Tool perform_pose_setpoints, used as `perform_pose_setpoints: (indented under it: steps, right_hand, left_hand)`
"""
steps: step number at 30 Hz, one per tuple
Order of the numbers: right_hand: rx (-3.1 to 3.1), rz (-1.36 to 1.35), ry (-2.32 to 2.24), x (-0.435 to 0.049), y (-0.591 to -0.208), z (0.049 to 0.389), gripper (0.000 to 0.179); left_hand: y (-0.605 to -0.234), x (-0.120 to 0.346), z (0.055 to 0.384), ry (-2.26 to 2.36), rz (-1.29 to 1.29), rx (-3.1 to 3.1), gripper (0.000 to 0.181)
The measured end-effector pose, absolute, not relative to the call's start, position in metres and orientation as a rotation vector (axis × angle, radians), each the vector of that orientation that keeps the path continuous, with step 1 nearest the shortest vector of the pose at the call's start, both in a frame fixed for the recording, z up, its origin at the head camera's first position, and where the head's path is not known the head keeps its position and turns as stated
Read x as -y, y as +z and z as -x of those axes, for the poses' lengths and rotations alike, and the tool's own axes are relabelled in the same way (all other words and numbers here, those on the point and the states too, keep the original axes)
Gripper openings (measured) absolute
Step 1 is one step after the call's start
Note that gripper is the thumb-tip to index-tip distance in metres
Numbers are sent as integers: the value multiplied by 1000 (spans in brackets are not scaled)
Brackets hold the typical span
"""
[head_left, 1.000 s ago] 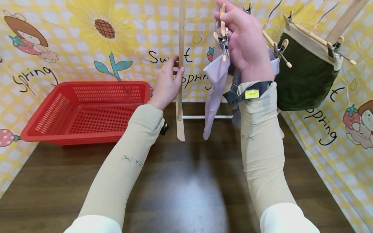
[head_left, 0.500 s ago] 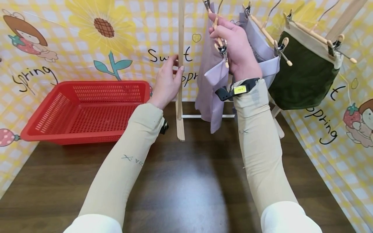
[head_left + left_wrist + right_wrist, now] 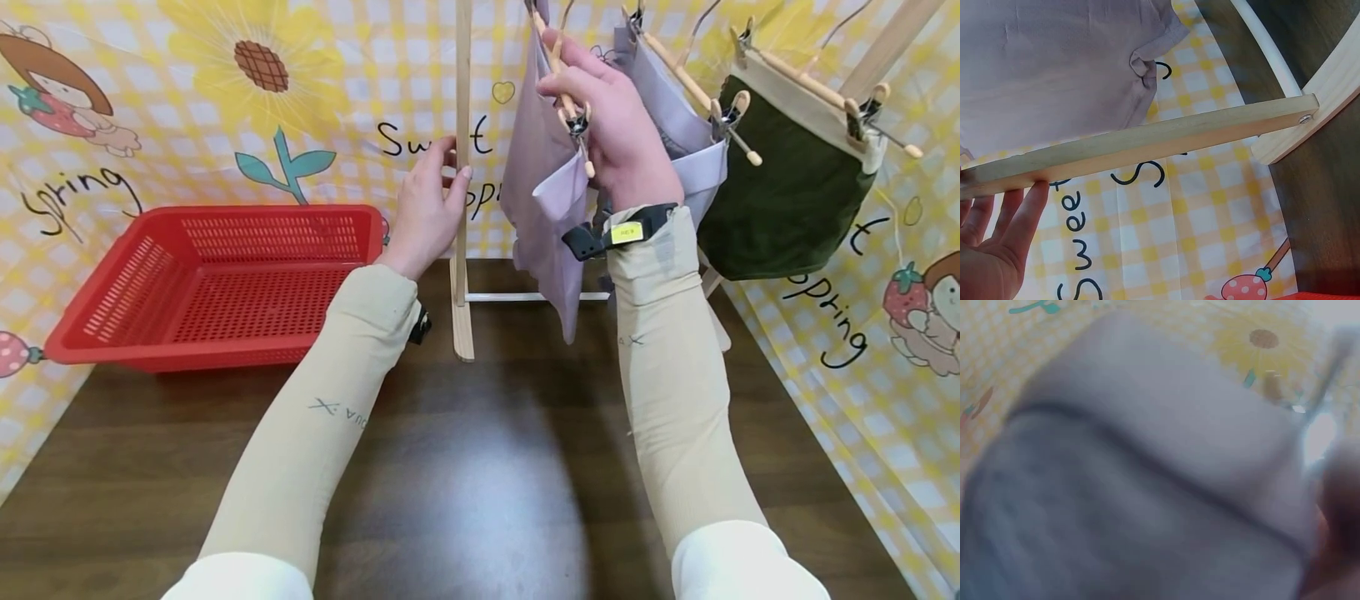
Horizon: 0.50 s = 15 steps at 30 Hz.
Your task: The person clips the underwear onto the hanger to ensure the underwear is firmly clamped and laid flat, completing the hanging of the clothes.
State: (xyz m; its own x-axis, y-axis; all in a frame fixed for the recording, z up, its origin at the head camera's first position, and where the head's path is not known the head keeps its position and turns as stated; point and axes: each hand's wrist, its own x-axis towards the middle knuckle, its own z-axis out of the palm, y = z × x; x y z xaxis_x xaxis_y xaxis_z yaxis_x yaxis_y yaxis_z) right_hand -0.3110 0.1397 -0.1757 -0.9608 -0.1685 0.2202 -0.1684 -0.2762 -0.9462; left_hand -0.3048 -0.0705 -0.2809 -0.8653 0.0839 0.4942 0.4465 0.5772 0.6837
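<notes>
My left hand holds the upright wooden post of a clothes rack, its fingers partly behind the wood. The left wrist view shows fingers against that post's edge. With my right hand I grip a wooden clip hanger by its bar. Hanging from its metal clips is a lilac garment, seen at an angle. The hanger's hook runs out of view at the top. A blurred pale waistband with grey cloth below fills the right wrist view.
Right of my right hand hang a pale lilac-grey garment and dark green shorts or a skirt on clip hangers. A red plastic basket stands at left. The rack's white lower bar crosses near the wooden floor.
My right hand has come down and slightly left with the hanger. The lilac garment has turned from nearly edge-on to show more of its width. My left hand stays at the post.
</notes>
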Motion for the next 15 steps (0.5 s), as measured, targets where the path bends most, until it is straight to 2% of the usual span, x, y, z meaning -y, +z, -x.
perform_pose_setpoints:
  steps: [4,8,15]
  right_hand:
    - [-2010,401,-2383,-144,-176,300,41]
    - [-2193,443,-2412,-143,-166,277,42]
    - [-2673,937,-2291,-128,-142,211,48]
  left_hand:
    - [-282,72,303,-1223,418,2415,47]
    - [-281,75,303,-1218,428,2399,46]
    - [-276,78,299,-1212,449,2416,46]
